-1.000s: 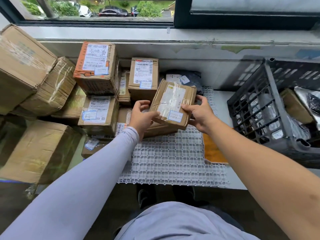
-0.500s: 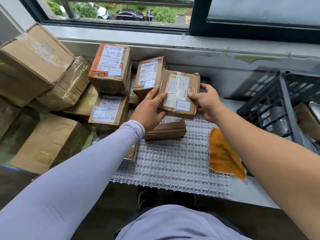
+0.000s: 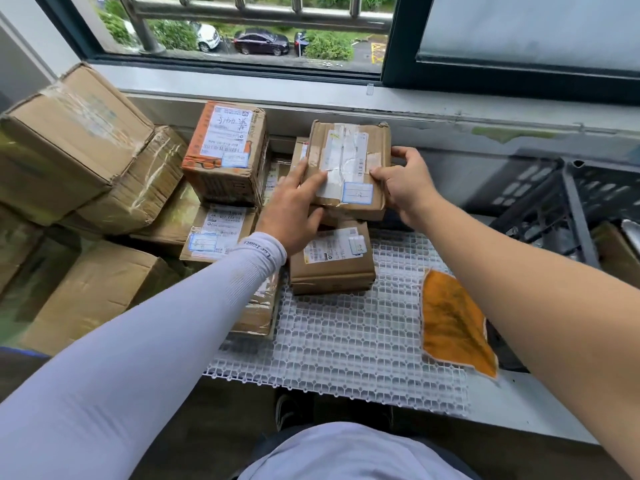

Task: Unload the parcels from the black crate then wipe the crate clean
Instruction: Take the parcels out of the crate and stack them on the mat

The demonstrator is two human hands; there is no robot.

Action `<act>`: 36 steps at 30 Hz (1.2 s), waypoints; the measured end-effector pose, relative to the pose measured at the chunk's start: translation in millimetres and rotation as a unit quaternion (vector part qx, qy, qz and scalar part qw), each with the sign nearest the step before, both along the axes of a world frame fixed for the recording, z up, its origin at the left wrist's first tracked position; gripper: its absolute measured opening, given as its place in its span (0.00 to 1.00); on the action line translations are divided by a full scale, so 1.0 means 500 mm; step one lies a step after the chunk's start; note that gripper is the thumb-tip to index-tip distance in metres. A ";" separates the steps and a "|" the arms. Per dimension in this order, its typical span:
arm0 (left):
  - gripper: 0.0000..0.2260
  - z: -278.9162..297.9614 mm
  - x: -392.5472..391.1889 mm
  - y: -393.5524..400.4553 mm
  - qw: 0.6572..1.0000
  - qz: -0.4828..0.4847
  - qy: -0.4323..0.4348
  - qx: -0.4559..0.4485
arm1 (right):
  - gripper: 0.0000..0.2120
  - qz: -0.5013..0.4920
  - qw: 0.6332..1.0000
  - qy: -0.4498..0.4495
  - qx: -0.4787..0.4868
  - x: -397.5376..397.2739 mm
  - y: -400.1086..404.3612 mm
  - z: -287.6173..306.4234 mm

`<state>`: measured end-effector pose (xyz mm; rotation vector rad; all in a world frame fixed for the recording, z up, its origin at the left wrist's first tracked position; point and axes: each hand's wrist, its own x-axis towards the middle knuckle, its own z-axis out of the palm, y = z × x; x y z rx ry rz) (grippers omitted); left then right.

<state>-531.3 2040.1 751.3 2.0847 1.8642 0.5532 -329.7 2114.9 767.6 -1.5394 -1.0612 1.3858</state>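
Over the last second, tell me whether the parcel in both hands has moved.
Yes. The parcel, gripped by the left hand and right hand, has gone back toward the window ledge, now over the standing box rather than the white mat.

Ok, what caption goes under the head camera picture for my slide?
Both hands, left and right, set a taped parcel on the stack by the window; an orange cloth waits near the black crate.

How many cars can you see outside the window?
2. A white car sits left, partly behind the railing post and bushes; a dark car is parked right of it. A dark shape beyond that might be a third, but bushes hide it.
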 end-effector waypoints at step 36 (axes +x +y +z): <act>0.27 -0.019 -0.114 0.111 0.960 -0.033 0.278 -0.027 | 0.39 0.280 0.762 -0.570 0.125 -0.150 0.012 -0.058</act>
